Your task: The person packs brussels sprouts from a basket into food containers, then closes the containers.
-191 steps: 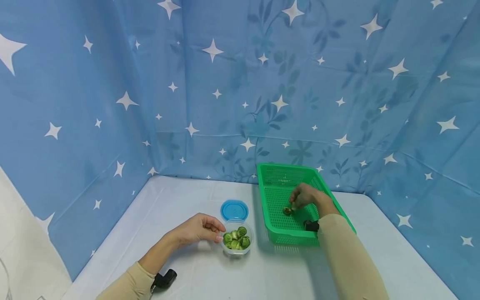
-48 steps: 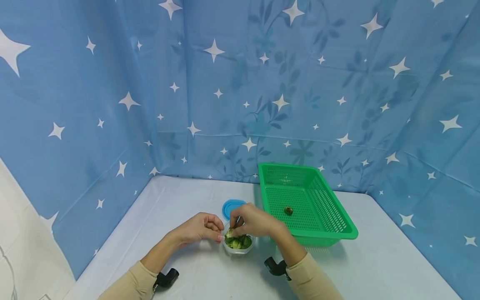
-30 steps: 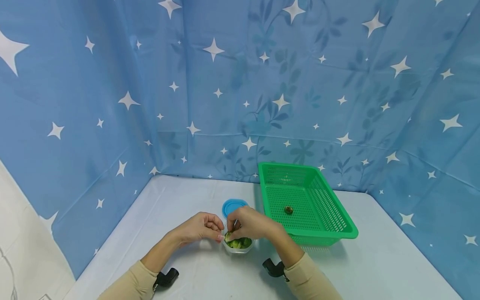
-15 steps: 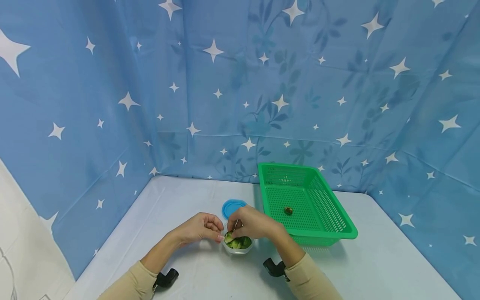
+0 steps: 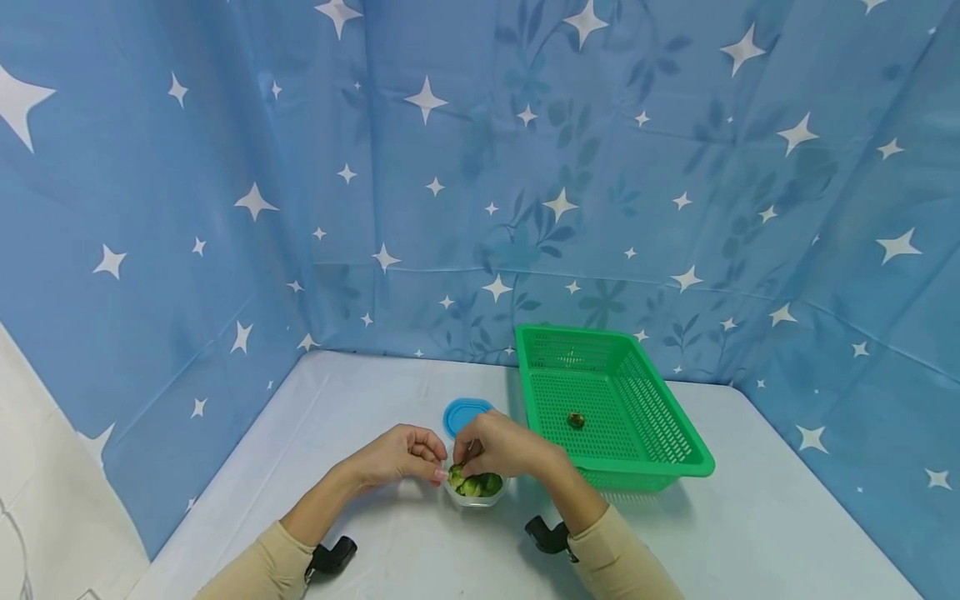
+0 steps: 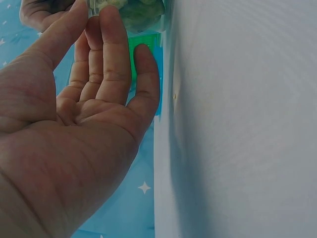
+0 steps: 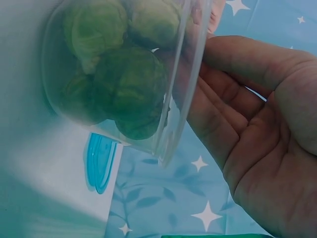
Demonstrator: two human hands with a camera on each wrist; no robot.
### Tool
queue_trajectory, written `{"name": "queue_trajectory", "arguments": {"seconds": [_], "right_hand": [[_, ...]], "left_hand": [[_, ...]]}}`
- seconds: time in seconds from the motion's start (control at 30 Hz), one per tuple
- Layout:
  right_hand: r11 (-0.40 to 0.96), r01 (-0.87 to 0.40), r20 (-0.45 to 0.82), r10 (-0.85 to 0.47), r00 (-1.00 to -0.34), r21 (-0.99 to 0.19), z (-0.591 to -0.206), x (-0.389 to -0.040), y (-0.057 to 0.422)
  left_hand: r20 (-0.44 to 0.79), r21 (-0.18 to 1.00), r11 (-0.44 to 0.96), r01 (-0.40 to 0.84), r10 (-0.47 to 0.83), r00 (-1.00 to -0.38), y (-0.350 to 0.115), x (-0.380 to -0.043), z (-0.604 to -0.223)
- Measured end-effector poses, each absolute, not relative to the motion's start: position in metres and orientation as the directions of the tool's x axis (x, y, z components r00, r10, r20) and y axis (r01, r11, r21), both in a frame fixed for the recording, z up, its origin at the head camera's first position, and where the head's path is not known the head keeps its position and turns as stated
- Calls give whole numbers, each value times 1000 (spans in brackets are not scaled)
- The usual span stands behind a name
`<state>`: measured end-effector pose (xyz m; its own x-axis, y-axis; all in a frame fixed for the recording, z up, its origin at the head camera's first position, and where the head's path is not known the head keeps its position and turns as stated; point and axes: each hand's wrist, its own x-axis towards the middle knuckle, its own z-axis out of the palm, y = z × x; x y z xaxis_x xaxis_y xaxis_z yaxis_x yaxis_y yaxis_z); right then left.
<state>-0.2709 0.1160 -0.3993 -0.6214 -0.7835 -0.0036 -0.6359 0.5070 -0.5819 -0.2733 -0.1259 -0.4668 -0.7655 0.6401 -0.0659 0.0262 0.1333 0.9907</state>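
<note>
A clear plastic container (image 5: 474, 502) filled with Brussels sprouts (image 5: 489, 485) stands on the table. My left hand (image 5: 405, 457) pinches its left rim between thumb and fingers, as the left wrist view shows with the palm (image 6: 74, 129) turned up. From the right, my right hand (image 5: 498, 446) reaches over the rim, fingers bent down into the container around a pale green sprout (image 5: 456, 475) on top of the pile. The right wrist view has several sprouts (image 7: 129, 79) through the clear wall; the tips of the right fingers are partly hidden there.
Behind the container lies a round blue lid (image 5: 463, 415). To the right stands a green perforated basket (image 5: 637, 471) with one brownish sprout (image 5: 576, 420) on its floor. A blue star-patterned curtain (image 5: 420, 208) hangs behind the white table (image 5: 360, 392).
My right hand has come from the basket to the container, leaving one sprout in the basket. Since then it has sunk slightly with its sprout onto the pile. My left hand stays at the rim.
</note>
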Motion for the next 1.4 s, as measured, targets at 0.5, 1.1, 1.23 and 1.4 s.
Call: {"name": "queue_trajectory", "arguments": {"seconds": [0.5, 1.1, 1.23, 1.4], "right_hand": [[503, -617, -16, -783, -622, -606, -399, -272, 118], [533, -650, -24, -783, -622, -542, -396, -272, 115], [545, -649, -32, -778, -627, -531, -395, -271, 114], [553, -652, -30, -774, -632, -519, -396, -270, 114]], "left_hand": [[-62, 991, 131, 30, 647, -760, -126, -274, -467], [-62, 991, 131, 31, 647, -760, -126, -274, -466], [-58, 991, 132, 35, 640, -766, -125, -274, -466], [-66, 991, 131, 23, 637, -768, -125, -273, -467]]}}
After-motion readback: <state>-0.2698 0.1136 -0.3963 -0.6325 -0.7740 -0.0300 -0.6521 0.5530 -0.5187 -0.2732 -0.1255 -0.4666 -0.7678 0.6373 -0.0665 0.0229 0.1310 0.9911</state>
